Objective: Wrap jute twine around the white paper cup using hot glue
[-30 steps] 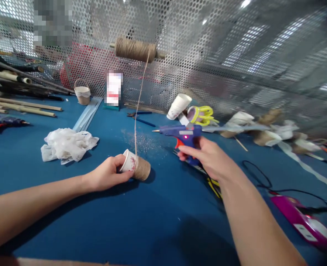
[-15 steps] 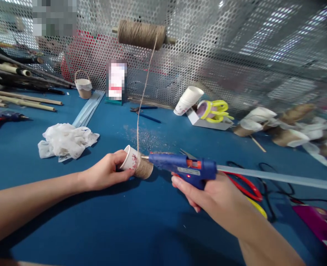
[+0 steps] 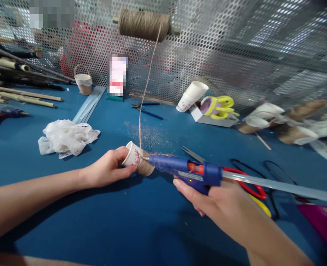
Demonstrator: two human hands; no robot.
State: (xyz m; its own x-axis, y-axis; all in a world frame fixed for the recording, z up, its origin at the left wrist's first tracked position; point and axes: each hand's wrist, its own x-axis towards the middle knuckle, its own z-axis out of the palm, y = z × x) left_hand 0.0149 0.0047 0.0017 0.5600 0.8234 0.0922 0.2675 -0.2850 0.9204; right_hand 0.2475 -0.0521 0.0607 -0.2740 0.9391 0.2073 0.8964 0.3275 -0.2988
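My left hand [image 3: 110, 168] grips a white paper cup [image 3: 131, 154] near its rim, tilted on its side above the blue table. Brown twine [image 3: 145, 168] is wound around the cup's lower part. From there a single strand [image 3: 145, 94] runs up to a twine spool [image 3: 144, 25] on a rod at the mesh. In my right hand [image 3: 213, 199] is a blue hot glue gun [image 3: 184, 170], its small red light lit. The metal nozzle meets the cup at the edge of the winding. A long clear glue stick [image 3: 263, 181] sticks out of its back.
Scissors [image 3: 254, 192] with red and yellow handles lie under the glue gun. Crumpled white cloth [image 3: 69, 138], glue sticks [image 3: 90, 105], pliers [image 3: 149, 111] and a small basket [image 3: 83, 84] sit farther back. Stacked paper cups [image 3: 192, 96] and twine-wrapped cups [image 3: 293, 135] stand right. A second glue gun [image 3: 5, 113] lies left.
The view has shifted slightly. The glue gun's back end has swung a little down and right, showing more of the scissors' blades, while its nozzle stays at the cup.
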